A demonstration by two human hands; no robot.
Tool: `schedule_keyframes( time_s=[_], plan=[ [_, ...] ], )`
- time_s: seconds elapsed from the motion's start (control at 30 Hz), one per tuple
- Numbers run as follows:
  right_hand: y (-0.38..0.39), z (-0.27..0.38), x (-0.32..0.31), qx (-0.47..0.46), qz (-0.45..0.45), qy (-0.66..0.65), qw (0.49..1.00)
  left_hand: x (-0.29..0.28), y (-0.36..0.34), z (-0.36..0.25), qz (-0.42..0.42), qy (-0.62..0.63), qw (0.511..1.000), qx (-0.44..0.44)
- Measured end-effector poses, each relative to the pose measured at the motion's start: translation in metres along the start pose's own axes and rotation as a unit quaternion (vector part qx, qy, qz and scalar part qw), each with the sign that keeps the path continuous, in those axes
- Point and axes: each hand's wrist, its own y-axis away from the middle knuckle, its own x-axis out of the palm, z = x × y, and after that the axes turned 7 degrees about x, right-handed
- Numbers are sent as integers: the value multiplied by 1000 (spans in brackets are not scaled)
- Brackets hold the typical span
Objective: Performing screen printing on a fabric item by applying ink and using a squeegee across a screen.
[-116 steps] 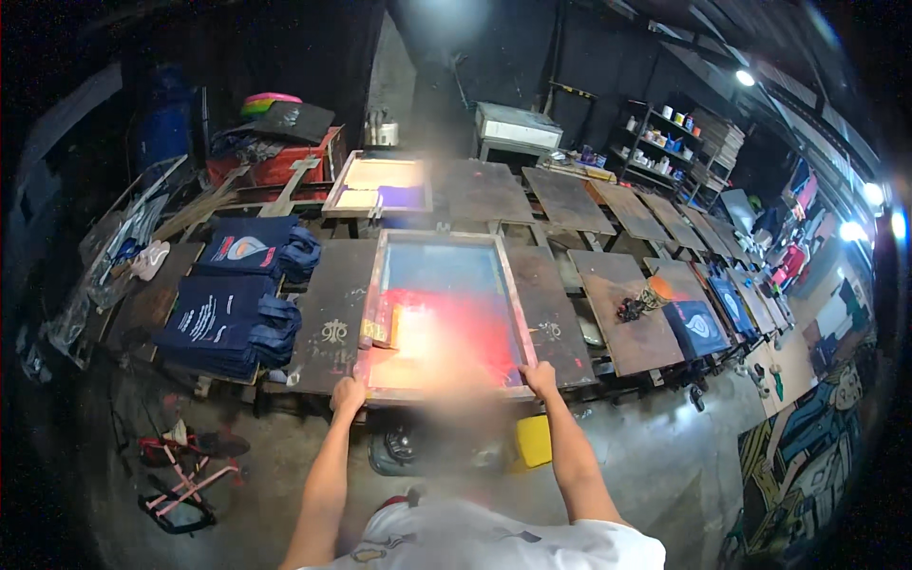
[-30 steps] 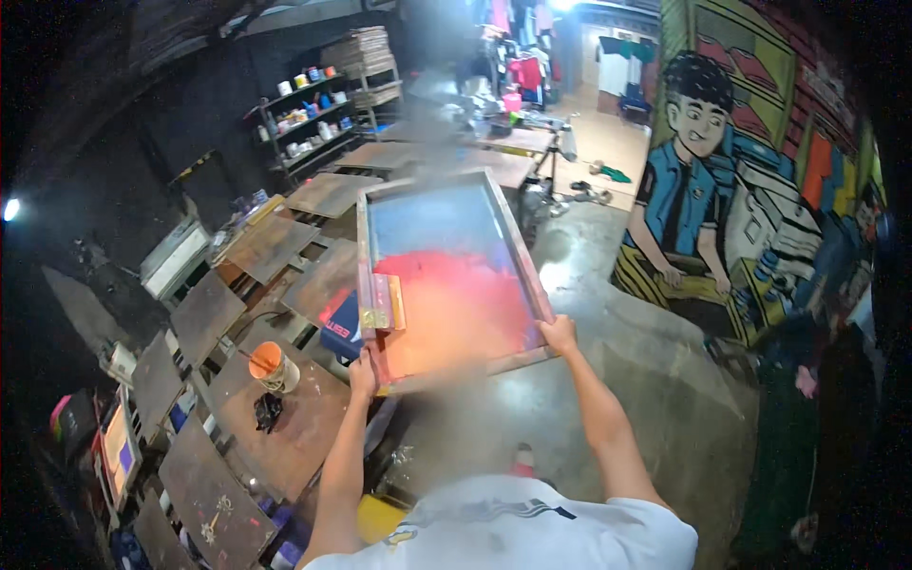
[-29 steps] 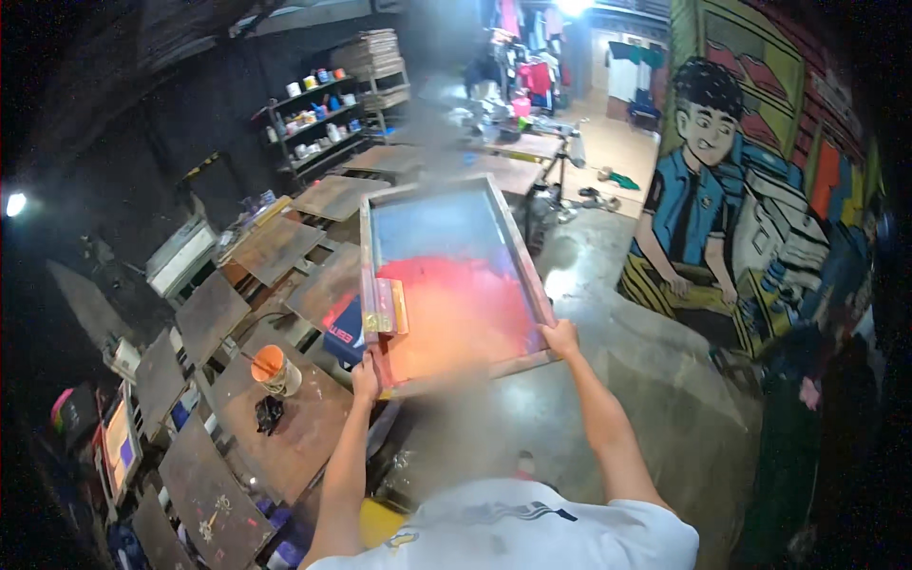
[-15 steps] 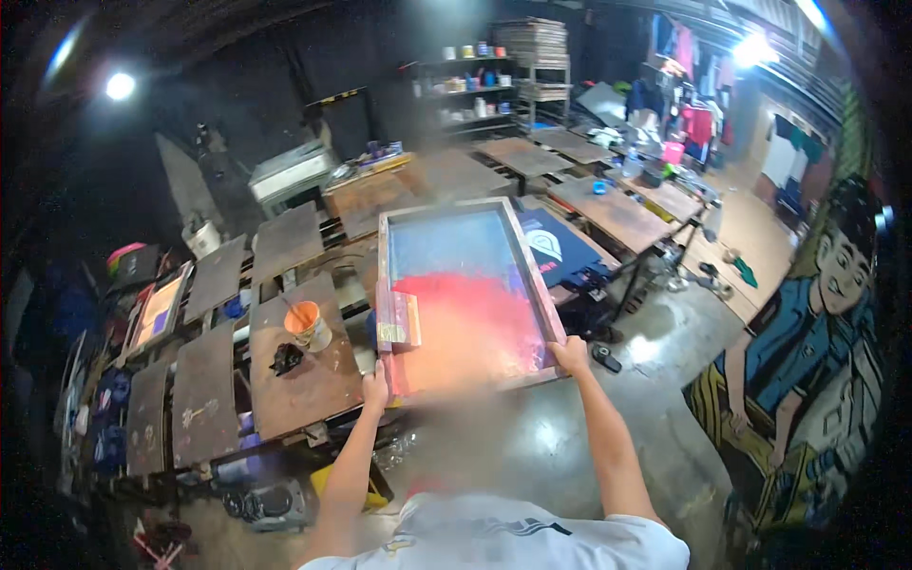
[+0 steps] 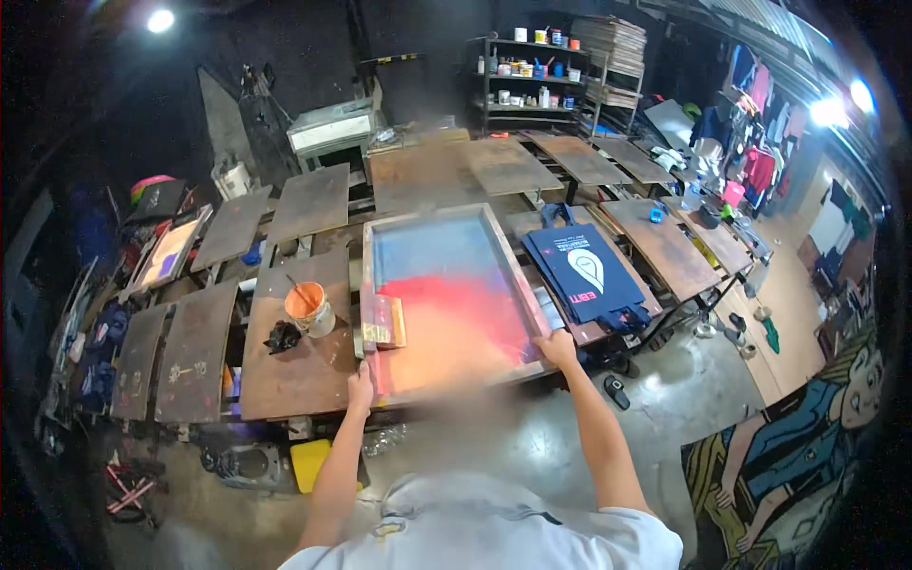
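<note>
1. Since the earlier frames the view has swung round: the wall mural that stood at right is now low in the right corner, and the rows of boards fill the middle. The frame has stayed in both hands throughout.
2. Left hand (image 5: 360, 388) is clamped on the near left corner of the printing frame (image 5: 446, 294); right hand (image 5: 557, 348) is clamped on its near right corner. The hands are well apart, one at each corner.
3. The frame is held out in front of the person, roughly level, above the boards. Its mesh shows blue at the far end, red in the middle and orange at the near end.
4. A squeegee (image 5: 384, 321) lies on the mesh along the left rail of the frame.
5. To the left, on a brown bench board (image 5: 294, 366), stands an orange paint bucket (image 5: 308, 308) with a stick in it; a black rag or glove (image 5: 282, 336) lies just beside it.
6. To the right of the frame, a dark blue tote bag (image 5: 587, 274) with a white print lies on a board.
7. Far back: a shelf (image 5: 532, 71) with pots and jars.
8. Floor: a yellow container (image 5: 312, 464) under the bench, near the left forearm.
</note>
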Motion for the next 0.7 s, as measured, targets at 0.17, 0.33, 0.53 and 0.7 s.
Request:
schedule_keyframes(
  time_s=[0.17, 0.33, 0.53, 0.7],
  plan=[
    [-30, 27, -2, -25, 18, -22, 999, 11, -31, 13, -30, -32, 999, -7],
    [-53, 19, 0, -12, 2, -5, 1000, 33, -44, 16, -31, -27, 999, -10],
    [-50, 6, 12, 10, 27, -10, 1000, 32, -27, 8, 9, 12, 996, -84],
    [-51, -2, 10, 41, 51, -8, 998, 37, -35, 57, 0, -27, 999, -42]
  ],
)
